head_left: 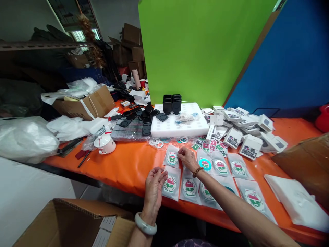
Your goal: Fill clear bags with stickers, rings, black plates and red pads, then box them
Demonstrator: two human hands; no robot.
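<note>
Frosted clear bags with round red-and-green stickers lie in two rows along the front of the orange table. My right hand (188,159), a beaded bracelet at its wrist, is closed in a pinch at the right edge of the back-left bag (171,158). What its fingertips hold, if anything, is too small to tell. Beside the front-left bag (170,185) is my left hand (154,183), palm up, with thumb and fingers pressed together. Anything between those fingers is hidden. My right forearm covers parts of several bags. Loose printed stickers (210,146) are heaped behind the rows.
White product boxes (250,145) are piled at the right. Black folding stands (171,104) rest on a white foam block (180,128). A white cup (105,144) stands left on the orange table (125,168). Below it is an open cardboard box (64,223); a white packet (298,202) lies right.
</note>
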